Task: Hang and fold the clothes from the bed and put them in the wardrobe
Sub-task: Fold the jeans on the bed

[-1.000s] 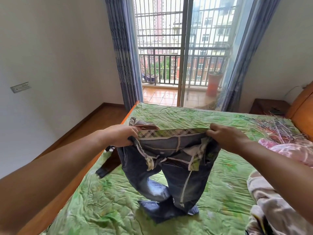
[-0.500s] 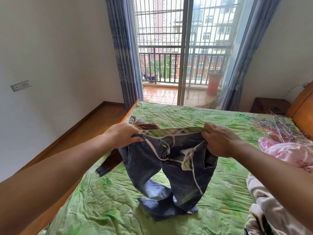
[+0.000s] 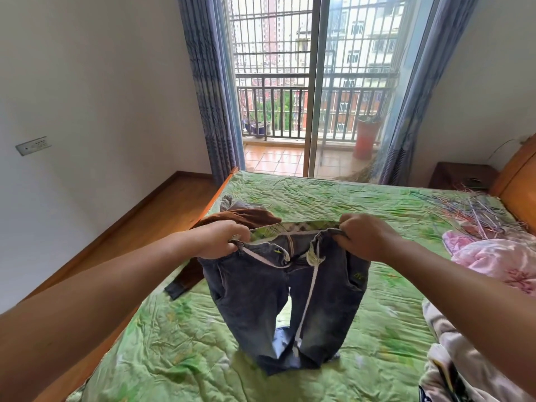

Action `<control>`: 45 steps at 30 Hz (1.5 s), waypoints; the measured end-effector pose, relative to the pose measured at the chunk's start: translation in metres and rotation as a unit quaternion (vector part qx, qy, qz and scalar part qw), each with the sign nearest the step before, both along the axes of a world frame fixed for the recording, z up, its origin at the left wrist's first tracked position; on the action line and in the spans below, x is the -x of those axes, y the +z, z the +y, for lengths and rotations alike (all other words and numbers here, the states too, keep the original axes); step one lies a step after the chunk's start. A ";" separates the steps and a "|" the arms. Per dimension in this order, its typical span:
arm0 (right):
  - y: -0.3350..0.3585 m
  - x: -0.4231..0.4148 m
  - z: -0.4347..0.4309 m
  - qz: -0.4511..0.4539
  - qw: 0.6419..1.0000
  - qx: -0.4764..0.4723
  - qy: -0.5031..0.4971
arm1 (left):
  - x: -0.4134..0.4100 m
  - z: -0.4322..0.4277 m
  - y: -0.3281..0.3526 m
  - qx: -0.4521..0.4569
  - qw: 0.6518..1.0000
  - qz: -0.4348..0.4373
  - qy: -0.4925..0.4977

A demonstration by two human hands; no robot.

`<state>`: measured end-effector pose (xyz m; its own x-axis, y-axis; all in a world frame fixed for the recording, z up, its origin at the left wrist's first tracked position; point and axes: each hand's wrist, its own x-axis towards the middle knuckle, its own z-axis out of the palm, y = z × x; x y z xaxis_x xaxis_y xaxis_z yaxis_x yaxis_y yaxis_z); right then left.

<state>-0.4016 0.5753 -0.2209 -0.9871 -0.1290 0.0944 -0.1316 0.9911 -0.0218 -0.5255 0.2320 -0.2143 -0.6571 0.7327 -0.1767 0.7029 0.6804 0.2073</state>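
Holding the jeans (image 3: 285, 300) up by the waistband, left hand (image 3: 220, 239) and right hand (image 3: 367, 237) each clench one side. Folding looks underway; next, lay them flat on the bed (image 3: 333, 195).

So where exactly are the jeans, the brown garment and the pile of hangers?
jeans (image 3: 261, 300): head view, on the left leg, below the waistband.
brown garment (image 3: 249, 216): head view, on its bunched upper fold, behind the left hand.
pile of hangers (image 3: 475, 213): head view, middle of the tangle, near the headboard.
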 end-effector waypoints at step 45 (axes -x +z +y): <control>0.198 0.023 -0.045 -0.053 0.953 0.281 -0.100 | -0.025 0.061 0.180 -0.078 0.996 0.041 0.024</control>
